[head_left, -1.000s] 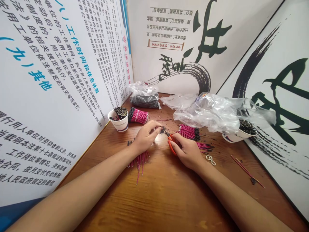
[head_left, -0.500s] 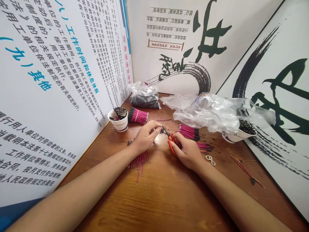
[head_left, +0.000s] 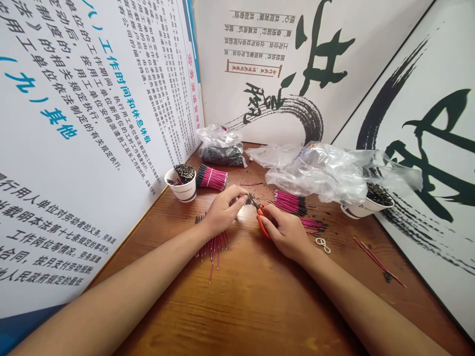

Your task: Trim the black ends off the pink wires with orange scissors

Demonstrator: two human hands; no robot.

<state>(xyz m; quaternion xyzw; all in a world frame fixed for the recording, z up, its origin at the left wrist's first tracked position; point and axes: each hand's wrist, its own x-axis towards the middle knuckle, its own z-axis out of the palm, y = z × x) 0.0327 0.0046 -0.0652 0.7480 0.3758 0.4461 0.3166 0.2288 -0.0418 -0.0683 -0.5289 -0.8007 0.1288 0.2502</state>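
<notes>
My left hand is closed in a pinch, thumb against forefinger. What it pinches is too small to make out. My right hand grips orange-handled scissors, whose dark tips reach to the left fingertips. Loose magenta wires with black ends lie partly hidden beneath my left wrist. Beyond my right hand rests a stack of magenta wires, and a smaller group of wires lies close by it. Dark scraps are scattered around the scissor tips.
A paper cup of black-ended pieces stands left, beside a tied wire bundle. Behind are a bag with black contents and crumpled clear plastic, partly over another cup. A white band and loose wires lie right. Printed panels enclose the table.
The scissors and right hand have shifted very slightly left, toward the left fingertips. Otherwise the hands and things lie as before; the view has moved a touch.
</notes>
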